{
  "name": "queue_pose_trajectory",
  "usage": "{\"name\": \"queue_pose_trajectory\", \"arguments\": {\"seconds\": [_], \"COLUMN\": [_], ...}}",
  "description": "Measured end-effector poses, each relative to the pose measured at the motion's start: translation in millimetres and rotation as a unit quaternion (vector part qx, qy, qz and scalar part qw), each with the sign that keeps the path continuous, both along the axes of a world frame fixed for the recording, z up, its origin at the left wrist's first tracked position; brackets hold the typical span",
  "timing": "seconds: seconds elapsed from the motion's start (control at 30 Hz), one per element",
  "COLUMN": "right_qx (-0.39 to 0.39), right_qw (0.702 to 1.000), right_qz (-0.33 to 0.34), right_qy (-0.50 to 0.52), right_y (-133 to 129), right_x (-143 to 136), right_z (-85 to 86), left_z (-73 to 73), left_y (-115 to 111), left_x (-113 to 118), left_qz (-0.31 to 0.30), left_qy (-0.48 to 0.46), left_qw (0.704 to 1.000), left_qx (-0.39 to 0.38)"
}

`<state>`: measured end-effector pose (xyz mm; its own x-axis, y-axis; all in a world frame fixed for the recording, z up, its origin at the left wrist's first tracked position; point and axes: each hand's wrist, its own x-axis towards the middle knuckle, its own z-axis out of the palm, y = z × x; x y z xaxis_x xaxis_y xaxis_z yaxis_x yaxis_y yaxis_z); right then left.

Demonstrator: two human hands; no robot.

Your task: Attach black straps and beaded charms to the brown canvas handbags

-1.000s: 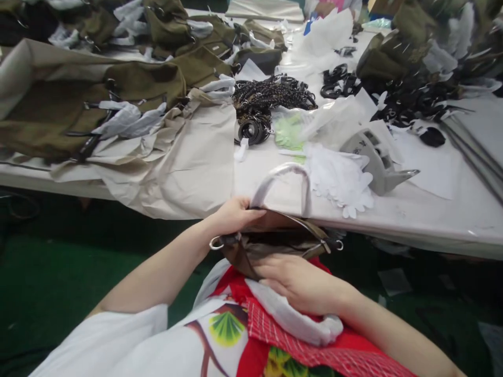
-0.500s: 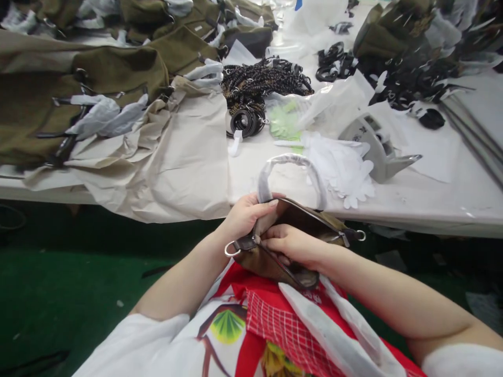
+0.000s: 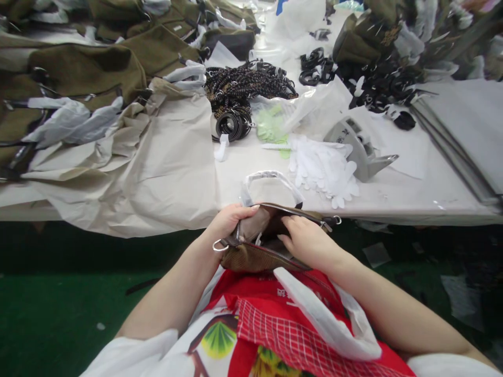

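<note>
A brown handbag (image 3: 253, 257) rests against my lap at the table's front edge, its zipper open and the pale lining showing. One plastic-wrapped handle (image 3: 271, 175) stands up at its far side; another white-wrapped handle (image 3: 318, 309) hangs over the red apron. My left hand (image 3: 228, 222) is closed on the bag's left rim, thumb on top. Inside the opening reach the fingers of my right hand (image 3: 310, 243), with thumb and forefinger apart and the other fingers partly hidden. A small white piece (image 3: 258, 239) shows inside the bag.
Ahead on the table (image 3: 251, 183) lie white cut pieces (image 3: 322, 165), a grey tape dispenser (image 3: 356, 149), coiled black straps (image 3: 231, 125) and a pile of braided straps (image 3: 251, 84). Brown paper (image 3: 176, 173) and olive bags (image 3: 90, 73) cover the left side.
My right hand has moved away from the bag's left end toward the middle of the opening, its pinch loosened. The bag's mouth is spread wider. The camera view has shifted right.
</note>
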<state>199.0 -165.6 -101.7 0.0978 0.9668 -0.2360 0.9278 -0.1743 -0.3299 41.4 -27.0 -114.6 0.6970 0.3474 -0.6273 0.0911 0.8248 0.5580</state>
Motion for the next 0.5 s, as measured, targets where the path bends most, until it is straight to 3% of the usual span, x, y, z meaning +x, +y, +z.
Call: {"name": "queue_pose_trajectory", "arguments": {"seconds": [0.13,0.27,0.33,0.43,0.5], "right_qx": [-0.045,-0.069,-0.076,-0.087,-0.059], "right_qw": [0.998,0.987,0.986,0.989,0.991], "right_qz": [0.050,0.139,0.142,0.103,0.082], "right_qy": [-0.005,0.041,0.051,0.060,0.085], "right_y": [3,4,6,7,4], "right_x": [4,7,5,-1,-5], "right_z": [-8.5,-7.0,-4.3,5.6,21.0], "left_z": [-1.3,1.2,5.0,20.0,39.4], "left_y": [0,-3,-6,-11,-15], "left_x": [-1,-3,-4,-6,-10], "left_qz": [-0.006,0.009,0.010,0.001,-0.018], "left_qy": [0.000,-0.021,-0.019,-0.011,-0.016], "left_qw": [1.000,0.999,1.000,1.000,0.998], "left_qx": [0.014,0.024,0.022,0.027,0.050]}}
